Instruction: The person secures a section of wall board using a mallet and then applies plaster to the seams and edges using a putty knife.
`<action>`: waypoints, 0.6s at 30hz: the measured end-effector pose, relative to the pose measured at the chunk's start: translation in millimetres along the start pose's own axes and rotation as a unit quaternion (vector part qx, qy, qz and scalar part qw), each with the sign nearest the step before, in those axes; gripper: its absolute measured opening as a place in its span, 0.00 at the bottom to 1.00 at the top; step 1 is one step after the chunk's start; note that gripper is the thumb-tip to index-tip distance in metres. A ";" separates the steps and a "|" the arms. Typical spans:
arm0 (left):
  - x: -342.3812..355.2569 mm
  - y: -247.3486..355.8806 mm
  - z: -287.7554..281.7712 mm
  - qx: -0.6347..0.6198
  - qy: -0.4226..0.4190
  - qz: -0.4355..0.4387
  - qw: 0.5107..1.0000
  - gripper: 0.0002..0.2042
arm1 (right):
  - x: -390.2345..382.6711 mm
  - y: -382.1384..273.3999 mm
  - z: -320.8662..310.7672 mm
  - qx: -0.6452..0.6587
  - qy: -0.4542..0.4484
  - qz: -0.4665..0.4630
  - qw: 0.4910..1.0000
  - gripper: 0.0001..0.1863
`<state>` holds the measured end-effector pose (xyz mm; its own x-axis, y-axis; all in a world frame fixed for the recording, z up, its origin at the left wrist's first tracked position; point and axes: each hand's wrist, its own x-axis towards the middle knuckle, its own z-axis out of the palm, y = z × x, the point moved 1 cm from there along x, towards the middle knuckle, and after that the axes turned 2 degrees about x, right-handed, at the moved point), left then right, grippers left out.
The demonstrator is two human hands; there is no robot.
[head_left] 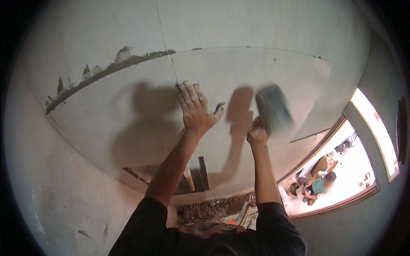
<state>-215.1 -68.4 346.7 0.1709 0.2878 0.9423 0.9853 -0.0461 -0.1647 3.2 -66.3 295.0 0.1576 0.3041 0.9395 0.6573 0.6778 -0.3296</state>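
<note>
My left hand (pixel 196 112) lies with fingers stretched on a large pale wall tile (pixel 265 68), beside a thin string (pixel 163 32) that hangs down the wall. Smudges of grey dust cover its fingertips. In my right hand (pixel 257 134) is a mallet with a dark, thick head (pixel 274 109), blurred by motion; its handle is mostly hidden in my closed fingers. The head is held to the right of my left hand, and its shadow falls on the tile. Grey mortar (pixel 109 69) runs ragged along the tile's upper left edge.
A dark rectangular cutout (pixel 198 175) opens low in the tiled wall. Below are rubble (pixel 213 208) and several long-handled tools (pixel 244 215). At the right, a person in a green top (pixel 319 185) crouches beyond a doorway (pixel 369 192) near a bucket (pixel 293 188).
</note>
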 end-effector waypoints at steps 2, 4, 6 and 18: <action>-1.6 -2.7 2.9 -0.008 -0.006 -0.002 1.000 0.52 | 6.3 -17.5 -13.8 0.003 -0.037 0.108 0.993 0.16; 1.4 -2.9 -2.3 -0.008 -0.005 0.000 1.000 0.51 | 13.5 -22.3 -24.3 0.045 0.004 0.138 0.989 0.16; -3.1 0.5 -5.4 -0.006 -0.010 -0.003 1.000 0.51 | 11.5 -27.2 -29.0 0.165 0.059 0.115 0.978 0.16; 6.1 2.2 -5.8 0.040 0.017 -0.006 0.999 0.50 | 2.2 -2.5 3.3 0.113 0.107 0.005 0.988 0.16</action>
<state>-211.9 -72.3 353.7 0.1612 0.2545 0.9535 0.9839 0.0341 -0.1754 -0.5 -65.1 297.6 0.3308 0.1790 0.9266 0.4769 0.8155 -0.3278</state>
